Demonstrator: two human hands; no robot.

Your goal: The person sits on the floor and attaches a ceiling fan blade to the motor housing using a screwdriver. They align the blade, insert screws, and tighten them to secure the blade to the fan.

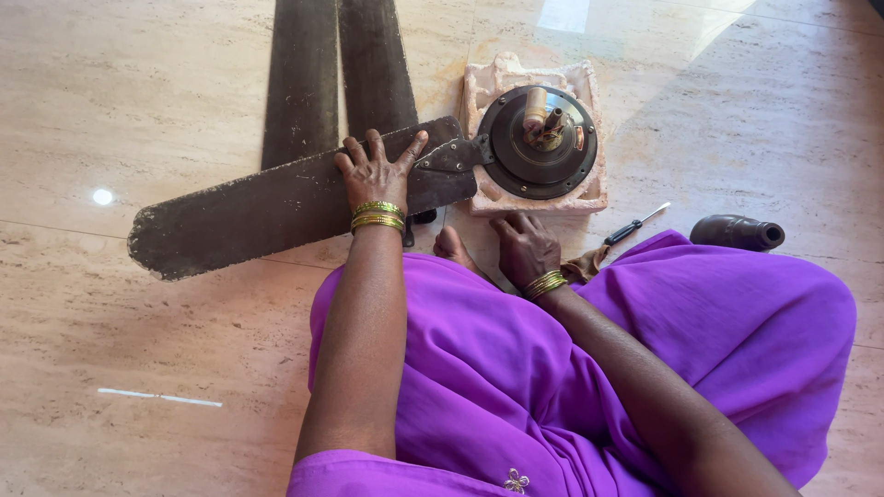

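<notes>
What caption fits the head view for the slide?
Seated on the floor, left hand pressing a fan blade joined to the motor; right hand resting nearby.

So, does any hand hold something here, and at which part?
The left hand presses flat on the dark fan blade, near its bracket end by the motor; this is no closed grip. The right hand rests on the floor, holding nothing.

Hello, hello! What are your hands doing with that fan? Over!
Left hand flat on the dusty fan blade, open. Right hand resting on the floor by the motor hub, holding nothing visible. Screwdriver lying nearby.
</notes>
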